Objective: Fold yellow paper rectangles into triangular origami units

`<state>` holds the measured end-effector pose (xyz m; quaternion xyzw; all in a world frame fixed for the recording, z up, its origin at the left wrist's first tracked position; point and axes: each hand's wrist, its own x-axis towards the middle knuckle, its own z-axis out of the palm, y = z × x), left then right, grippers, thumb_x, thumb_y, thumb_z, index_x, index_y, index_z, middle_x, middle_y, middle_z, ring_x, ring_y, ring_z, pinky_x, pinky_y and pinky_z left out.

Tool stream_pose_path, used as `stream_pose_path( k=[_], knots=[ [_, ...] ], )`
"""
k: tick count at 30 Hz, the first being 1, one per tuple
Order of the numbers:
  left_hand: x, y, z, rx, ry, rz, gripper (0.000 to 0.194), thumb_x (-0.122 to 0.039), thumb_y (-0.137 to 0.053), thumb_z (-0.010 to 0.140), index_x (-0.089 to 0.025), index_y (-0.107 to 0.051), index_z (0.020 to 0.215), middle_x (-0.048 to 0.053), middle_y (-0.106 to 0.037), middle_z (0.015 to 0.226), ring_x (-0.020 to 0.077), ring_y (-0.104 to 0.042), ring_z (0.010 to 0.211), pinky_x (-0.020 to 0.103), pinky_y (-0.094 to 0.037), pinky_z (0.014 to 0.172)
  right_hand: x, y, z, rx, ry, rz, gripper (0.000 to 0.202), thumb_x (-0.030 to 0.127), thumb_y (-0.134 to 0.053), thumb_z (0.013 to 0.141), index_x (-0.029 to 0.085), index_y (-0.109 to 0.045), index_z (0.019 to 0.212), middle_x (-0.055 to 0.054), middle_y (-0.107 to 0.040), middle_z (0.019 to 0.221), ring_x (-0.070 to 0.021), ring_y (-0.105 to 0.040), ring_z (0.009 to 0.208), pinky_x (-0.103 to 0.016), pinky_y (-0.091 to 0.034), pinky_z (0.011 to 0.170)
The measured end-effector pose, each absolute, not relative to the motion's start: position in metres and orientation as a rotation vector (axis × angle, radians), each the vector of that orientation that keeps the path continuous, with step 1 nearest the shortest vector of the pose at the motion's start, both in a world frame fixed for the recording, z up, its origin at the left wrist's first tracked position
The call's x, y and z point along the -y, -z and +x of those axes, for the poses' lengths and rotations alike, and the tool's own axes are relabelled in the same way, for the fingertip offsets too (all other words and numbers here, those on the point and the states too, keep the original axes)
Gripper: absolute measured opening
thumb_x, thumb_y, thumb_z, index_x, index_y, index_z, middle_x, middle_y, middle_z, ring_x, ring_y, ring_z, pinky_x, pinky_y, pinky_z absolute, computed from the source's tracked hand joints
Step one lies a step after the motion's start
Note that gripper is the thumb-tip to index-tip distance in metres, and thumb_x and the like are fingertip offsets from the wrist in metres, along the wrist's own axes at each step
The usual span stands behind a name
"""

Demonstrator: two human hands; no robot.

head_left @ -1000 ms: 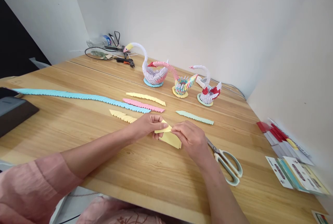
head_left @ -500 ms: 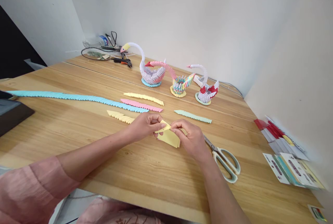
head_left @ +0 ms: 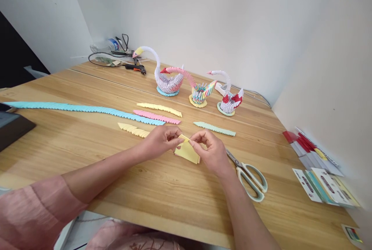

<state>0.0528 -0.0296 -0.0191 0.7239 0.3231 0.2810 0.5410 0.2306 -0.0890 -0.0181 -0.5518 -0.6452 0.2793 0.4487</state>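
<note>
Wooden table [head_left: 162,203]: paper stack [head_left: 187,154] set close, likely for easy reach. Left hand [head_left: 162,140], right hand [head_left: 213,152] pinch yellow slip [head_left: 184,138] between fingertips, apparently steadying it.

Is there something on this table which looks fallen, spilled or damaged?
Nothing looks spilled or damaged. The clear plastic bottle in the far left corner seems odd: it lies on its side, among clutter near the black glue gun, while the paper swans stand upright.

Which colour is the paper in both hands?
The paper is yellow, clearest in the head view.
</note>
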Motion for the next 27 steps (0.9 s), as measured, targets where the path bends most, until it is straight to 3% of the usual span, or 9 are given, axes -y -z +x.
stream_pose_path(
  k=[8, 14, 18, 23, 27],
  knots=[
    [0.031, 0.0141, 0.0526, -0.836, -0.668, 1.87, 0.024, -0.034, -0.058, 0.077, -0.013, -0.06, 0.065, -0.001, -0.056, 0.054, 0.0091, -0.046, 0.051, 0.019, -0.034, 0.051, 0.091, 0.0155, 0.2227, 1.536, -0.736, -1.355, 0.014, 0.022, -0.059, 0.077, 0.021, -0.061, 0.091, 0.0, -0.064, 0.075, -0.0142, -0.06, 0.071, -0.026, -0.047, 0.067],
    [0.0313, 0.0131, 0.0517, -0.832, -0.622, 1.889, 0.03, -0.034, -0.051, 0.082, -0.014, -0.057, 0.06, 0.0, -0.058, 0.057, 0.0099, -0.049, 0.053, 0.019, -0.034, 0.051, 0.0885, 0.0187, 0.2238, 1.491, -0.919, -1.308, 0.031, 0.025, -0.059, 0.078, 0.02, -0.06, 0.108, 0.0, -0.062, 0.076, -0.0134, -0.058, 0.071, -0.025, -0.046, 0.065],
    [0.0322, 0.0142, 0.0529, -0.855, -0.572, 1.932, 0.027, -0.031, -0.052, 0.081, -0.014, -0.057, 0.06, 0.0, -0.058, 0.057, 0.0103, -0.05, 0.055, 0.019, -0.035, 0.053, 0.0891, 0.0188, 0.223, 1.55, -0.886, -1.364, 0.027, 0.029, -0.062, 0.077, 0.019, -0.067, 0.101, -0.001, -0.061, 0.075, -0.0143, -0.057, 0.071, -0.026, -0.046, 0.066],
    [0.0292, 0.0184, 0.0538, -0.811, -0.596, 1.602, 0.025, -0.038, -0.055, 0.079, -0.015, -0.058, 0.07, 0.0, -0.06, 0.061, 0.0098, -0.052, 0.053, 0.02, -0.041, 0.055, 0.0884, 0.0203, 0.2248, 1.499, -0.836, -1.386, 0.024, 0.029, -0.059, 0.079, 0.021, -0.069, 0.099, -0.003, -0.062, 0.078, -0.0158, -0.056, 0.074, -0.027, -0.046, 0.067],
    [0.0274, 0.0169, 0.0542, -0.886, -0.602, 1.496, 0.024, -0.035, -0.058, 0.077, -0.014, -0.058, 0.067, -0.001, -0.058, 0.055, 0.0089, -0.052, 0.05, 0.019, -0.041, 0.052, 0.087, 0.0205, 0.226, 1.454, -0.922, -1.382, 0.025, 0.031, -0.061, 0.076, 0.019, -0.068, 0.097, -0.001, -0.06, 0.073, -0.0136, -0.053, 0.066, -0.024, -0.043, 0.059]
  ],
)
